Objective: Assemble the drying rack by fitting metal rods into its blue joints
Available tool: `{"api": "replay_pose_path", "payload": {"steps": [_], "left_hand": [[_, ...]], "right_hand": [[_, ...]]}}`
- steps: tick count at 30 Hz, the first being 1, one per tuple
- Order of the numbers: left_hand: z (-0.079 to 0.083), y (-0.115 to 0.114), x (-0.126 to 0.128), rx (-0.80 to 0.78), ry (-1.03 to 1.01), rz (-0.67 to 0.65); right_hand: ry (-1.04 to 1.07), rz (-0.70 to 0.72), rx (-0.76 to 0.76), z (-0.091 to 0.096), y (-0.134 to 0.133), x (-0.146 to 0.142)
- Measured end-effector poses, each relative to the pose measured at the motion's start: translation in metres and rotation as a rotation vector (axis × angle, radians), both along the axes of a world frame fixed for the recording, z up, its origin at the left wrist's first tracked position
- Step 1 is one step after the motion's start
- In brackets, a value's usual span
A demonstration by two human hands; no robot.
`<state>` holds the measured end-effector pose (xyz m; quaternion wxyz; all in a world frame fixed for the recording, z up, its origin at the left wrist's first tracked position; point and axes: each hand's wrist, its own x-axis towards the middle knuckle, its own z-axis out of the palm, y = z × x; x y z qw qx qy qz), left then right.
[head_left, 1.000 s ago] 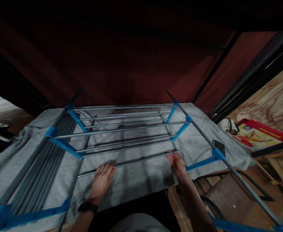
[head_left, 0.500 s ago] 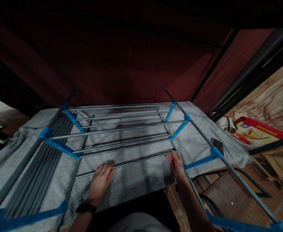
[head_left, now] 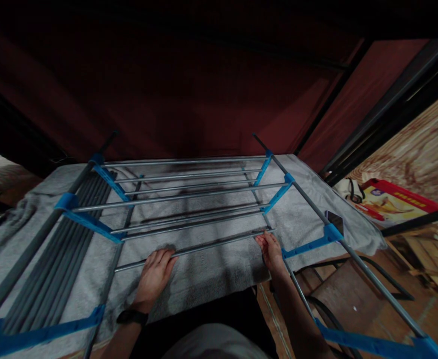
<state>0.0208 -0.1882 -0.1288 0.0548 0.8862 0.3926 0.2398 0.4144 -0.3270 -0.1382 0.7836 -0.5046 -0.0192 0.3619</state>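
Note:
A metal rack with silver rods [head_left: 189, 197] and blue plastic joints stands on a grey towel [head_left: 309, 214] that is spread over a low surface. My left hand [head_left: 154, 276] grips the nearest silver rod [head_left: 211, 244] left of its middle, fingers curled over it. My right hand [head_left: 271, 252] holds the same rod at its right end, close to a blue bracket [head_left: 305, 247]. A black band sits on my left wrist.
A bundle of grey rods [head_left: 65, 244] lies along the left side of the rack. Long side rails run out toward me on both sides. A red and yellow printed box [head_left: 394, 204] and wooden slats lie on the floor at right. Dark red wall behind.
Both hands stay on the nearest rod. The whole view has drifted slightly, so rack and hands appear a little lower-left; nothing was let go.

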Motion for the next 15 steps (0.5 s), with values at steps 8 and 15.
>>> {"api": "replay_pose_path", "payload": {"steps": [8, 15], "left_hand": [[0.0012, 0.0012, -0.0006, -0.042, -0.052, -0.008], [0.0008, 0.0031, -0.0011, -0.057, -0.073, -0.018]], "right_hand": [[-0.02, 0.017, -0.021, 0.0026, -0.0005, -0.0023], [-0.017, 0.021, 0.009, 0.0041, -0.0005, -0.0048]]}}
